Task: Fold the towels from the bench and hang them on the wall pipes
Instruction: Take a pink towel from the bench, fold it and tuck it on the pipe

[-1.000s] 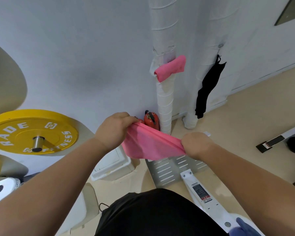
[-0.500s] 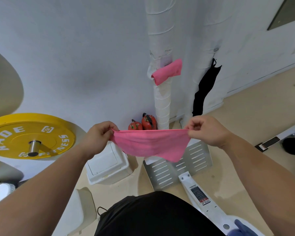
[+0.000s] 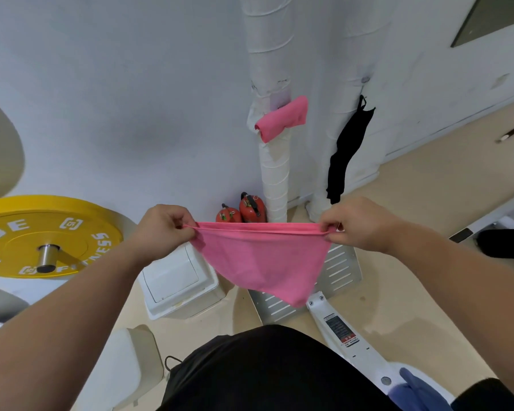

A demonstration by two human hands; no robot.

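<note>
The pink towel (image 3: 261, 259) is looking like soft, matt cloth with a stitched edge. The second pink towel (image 3: 282, 118) is looking the same. The pipe (image 3: 272, 173) is wearing a dull white wrap with wrinkles. The yellow weight plate (image 3: 18, 232) is looking smooth and matt, and its middle bar (image 3: 46, 256) is shining like metal. The white bin (image 3: 178, 280) is gleaming like smooth plastic.

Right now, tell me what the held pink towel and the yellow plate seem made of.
The held pink towel looks like soft matte cloth, perhaps microfibre: it sags and creases. The yellow plate looks like dull rubber; its hub shines like metal.
</note>
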